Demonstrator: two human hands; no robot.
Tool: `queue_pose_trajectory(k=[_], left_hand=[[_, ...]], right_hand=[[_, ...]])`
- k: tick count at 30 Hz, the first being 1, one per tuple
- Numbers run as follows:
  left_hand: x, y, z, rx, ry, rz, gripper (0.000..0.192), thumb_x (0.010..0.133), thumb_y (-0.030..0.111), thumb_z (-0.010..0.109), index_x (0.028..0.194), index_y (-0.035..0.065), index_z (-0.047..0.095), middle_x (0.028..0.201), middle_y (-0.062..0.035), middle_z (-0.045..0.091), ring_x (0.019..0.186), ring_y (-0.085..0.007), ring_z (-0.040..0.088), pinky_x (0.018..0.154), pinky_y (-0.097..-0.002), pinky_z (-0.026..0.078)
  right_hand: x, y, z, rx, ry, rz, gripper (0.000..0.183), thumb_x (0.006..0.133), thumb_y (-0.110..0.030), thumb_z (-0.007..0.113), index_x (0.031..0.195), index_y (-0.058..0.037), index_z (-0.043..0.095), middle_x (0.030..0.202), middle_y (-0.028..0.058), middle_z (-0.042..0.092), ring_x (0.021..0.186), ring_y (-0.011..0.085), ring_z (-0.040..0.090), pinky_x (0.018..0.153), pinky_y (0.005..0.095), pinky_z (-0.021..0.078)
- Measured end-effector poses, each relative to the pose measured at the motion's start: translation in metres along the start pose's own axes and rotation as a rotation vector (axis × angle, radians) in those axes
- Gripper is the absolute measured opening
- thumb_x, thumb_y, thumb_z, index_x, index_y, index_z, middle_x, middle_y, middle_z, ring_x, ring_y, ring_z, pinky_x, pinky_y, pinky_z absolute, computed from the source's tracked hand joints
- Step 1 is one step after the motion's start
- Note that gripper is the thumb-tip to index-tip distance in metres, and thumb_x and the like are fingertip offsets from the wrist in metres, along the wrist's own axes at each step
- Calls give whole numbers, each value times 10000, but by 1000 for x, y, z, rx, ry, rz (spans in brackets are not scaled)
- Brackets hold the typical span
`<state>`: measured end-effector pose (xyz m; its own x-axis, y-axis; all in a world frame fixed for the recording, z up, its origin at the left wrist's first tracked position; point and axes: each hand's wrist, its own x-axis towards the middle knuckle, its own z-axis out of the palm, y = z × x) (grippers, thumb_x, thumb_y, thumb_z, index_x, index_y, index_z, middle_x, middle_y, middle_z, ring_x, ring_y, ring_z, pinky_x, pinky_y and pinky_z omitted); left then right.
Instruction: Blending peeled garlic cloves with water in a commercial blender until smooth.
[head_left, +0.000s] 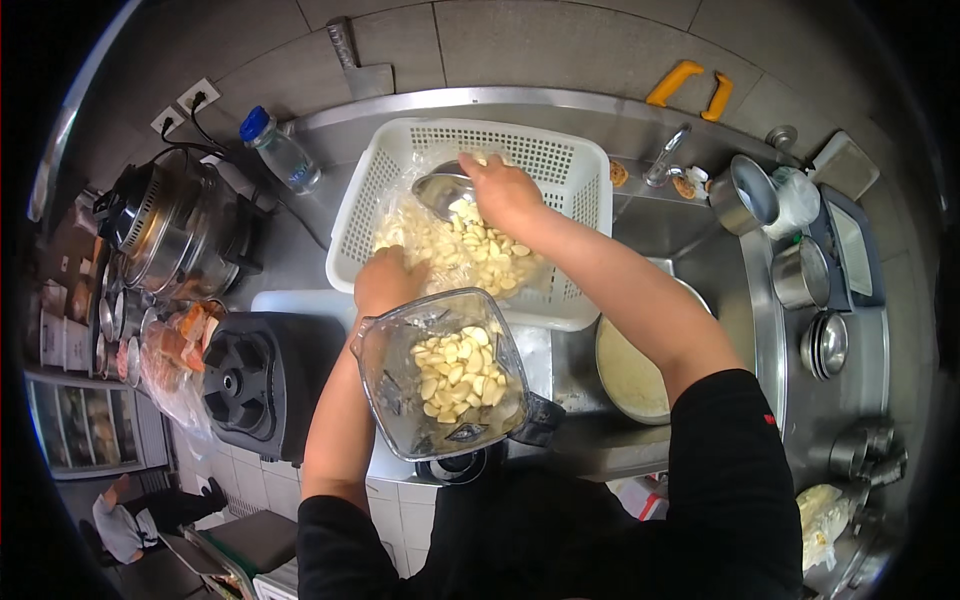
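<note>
My right hand (506, 193) grips the rim of a small metal bowl (435, 192), tipped inside a white perforated plastic basket (352, 217). Peeled garlic cloves (495, 259) lie below it in a clear plastic bag (394, 199) in the basket. At the basket's near left side, my left hand (386, 279) holds the bag's edge; its fingertips are partly hidden. Closer to me stands a clear blender jar (390, 390), partly filled with more cloves (457, 375). The jar's black handle (538, 420) points right.
Left of the jar is a black blender base (262, 382). A blue-capped bottle (285, 154) stands behind it. Under my right forearm, a round container of pale contents (630, 367) sits in the sink (709, 247) below a faucet (666, 157). Another person (131, 525) is at far lower left.
</note>
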<state>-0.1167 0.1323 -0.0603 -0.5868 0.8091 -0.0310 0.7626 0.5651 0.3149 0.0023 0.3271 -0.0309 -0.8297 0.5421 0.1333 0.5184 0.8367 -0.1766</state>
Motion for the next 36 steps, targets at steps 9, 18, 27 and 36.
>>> queue_pose_trajectory(k=[9,18,27,36], left_hand=[[1,-2,14,-94,206,41,325,971,300,488,995,39,681,984,-183,658,929,-369,627,816,-456,487],[-5,2,6,-364,279,67,328,998,286,483,1174,60,644,1160,-192,644,1043,-372,621,897,-426,486],[-4,-28,24,-384,309,177,426,1025,310,430,1323,28,545,1408,-193,496,1298,-357,468,1089,-402,366],[-6,-9,20,-228,352,186,408,1011,276,461,1327,27,531,1368,-217,518,1271,-379,482,1067,-432,386]], right_hand=[[0,-13,35,105,-2,228,501,902,-50,467,1400,-14,424,1164,283,571,961,320,679,700,387,581],[13,-17,70,979,-371,557,350,856,-12,445,1191,64,510,814,234,636,535,322,659,497,416,562],[-2,30,52,1335,-430,713,293,831,-41,547,1079,114,544,884,231,631,656,329,685,554,408,612],[-29,75,6,1303,-283,722,371,894,-137,484,1129,146,525,903,251,648,679,313,696,539,388,610]])
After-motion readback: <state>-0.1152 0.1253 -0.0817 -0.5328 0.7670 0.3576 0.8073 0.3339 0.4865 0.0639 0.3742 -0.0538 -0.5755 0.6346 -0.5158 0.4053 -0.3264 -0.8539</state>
